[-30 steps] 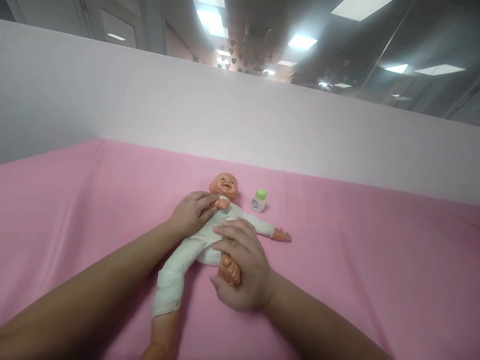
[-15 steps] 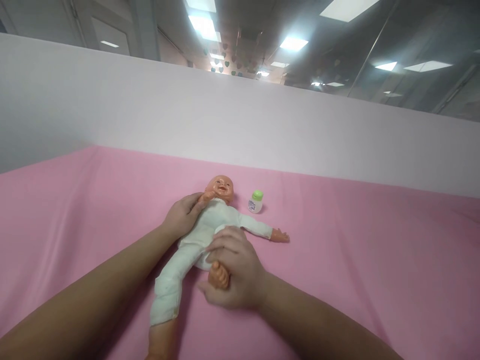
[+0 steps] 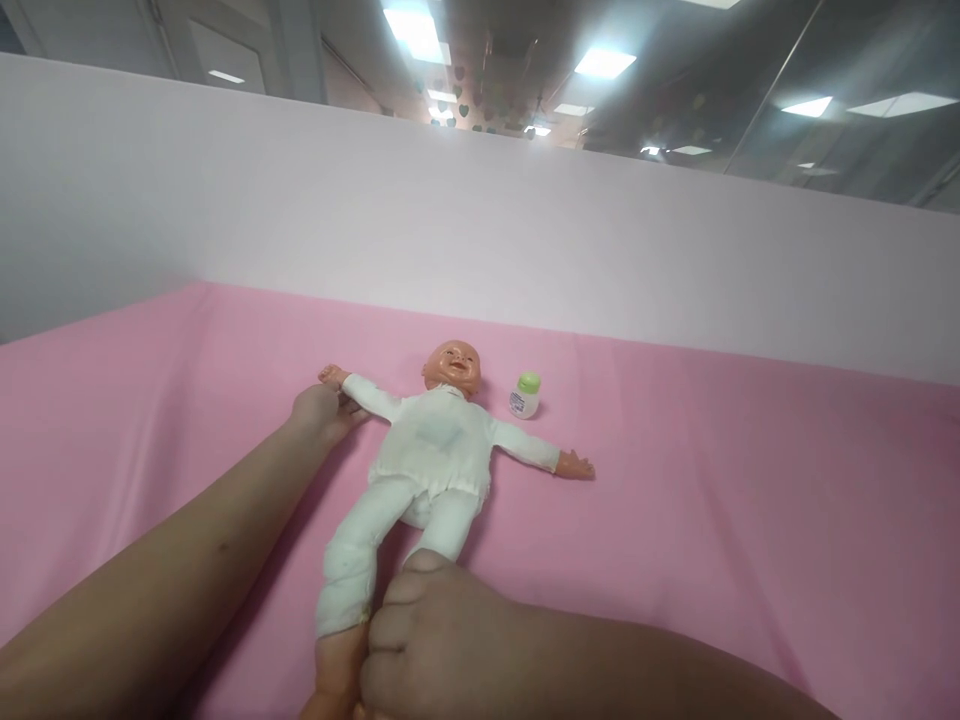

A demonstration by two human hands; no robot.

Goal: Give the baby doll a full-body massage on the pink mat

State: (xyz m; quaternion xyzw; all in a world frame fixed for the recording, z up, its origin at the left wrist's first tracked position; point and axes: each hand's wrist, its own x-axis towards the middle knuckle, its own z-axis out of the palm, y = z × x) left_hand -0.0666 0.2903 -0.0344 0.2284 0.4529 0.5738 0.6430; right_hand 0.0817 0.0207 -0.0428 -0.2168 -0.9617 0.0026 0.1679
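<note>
closest to the camera, at about six o'clock, the right hand (image 3: 435, 640) is curled shut around the lower leg of the plastic baby doll in a white cloth suit (image 3: 427, 460). the knuckles hide the foot it grips. half a second ago this hand lay higher, over the doll's hip with the bent foot in its palm. it has since slid down and drawn that leg out straight.

further out, at ten o'clock from the doll's chest, the left hand (image 3: 322, 412) rests at the doll's outstretched arm, fingers bent against the sleeve near the small plastic hand. whether it pinches the sleeve or only presses it i cannot tell. a moment ago it sat at the doll's neck with that arm folded in. now the arm is spread wide.

so the doll lies flat on its back on the pink sheet (image 3: 712, 500), limbs extended, chest uncovered by either hand.

beyond, at one o'clock from the doll's head, a small white bottle with a green cap (image 3: 526, 394) stands upright, apart from the doll. behind it rises a pale partition wall (image 3: 525, 240).
</note>
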